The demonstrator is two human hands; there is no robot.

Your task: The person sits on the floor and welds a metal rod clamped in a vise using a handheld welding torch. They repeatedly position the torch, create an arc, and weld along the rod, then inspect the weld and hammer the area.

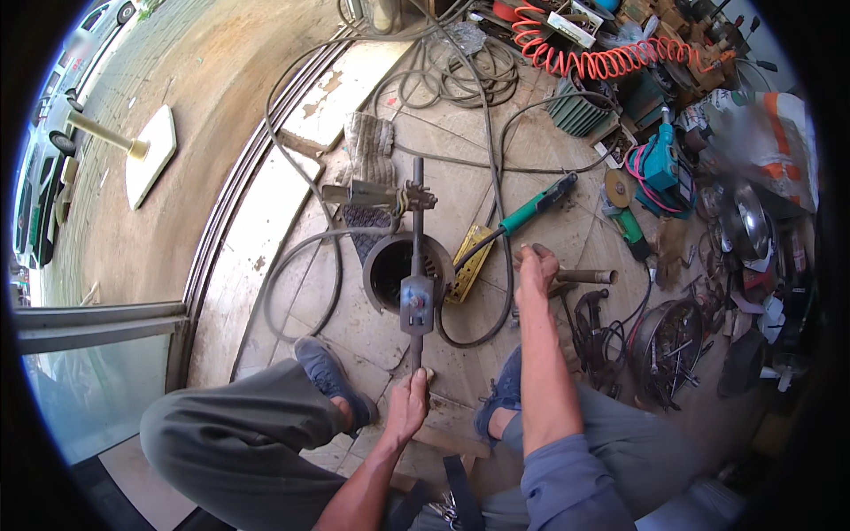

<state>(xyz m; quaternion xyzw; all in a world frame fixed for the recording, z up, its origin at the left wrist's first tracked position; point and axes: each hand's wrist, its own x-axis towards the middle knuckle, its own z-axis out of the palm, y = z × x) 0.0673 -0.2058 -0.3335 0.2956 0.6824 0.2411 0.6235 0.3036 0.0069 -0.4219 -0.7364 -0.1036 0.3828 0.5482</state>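
Blue-grey sleeve cloth (575,482) is being shown closest at the lower edge, beside grey trousers (239,434). Between the shoes, a metal bar (418,243) with a square block (415,305) at its middle is being held above the tiled floor (453,365), its lower end being grasped by the clenched left hand (407,403). Past the block, the bar is being seen across the open mouth of a round metal housing (375,281), though whether the two are touching cannot be told. By the right hand (536,265), whose fingers are being curled in, a short pipe (591,276) is being seen; whether anything is being pinched there cannot be made out. Judging by this, the work is being carried on partway rather than being finished: the bar has been taken up, but nothing is being shown as fitted or fastened with it. Letting go of the bar and setting it down are apparently being left undone. Unused, a green power tool (527,212) is being left lying near a yellow case (467,261).
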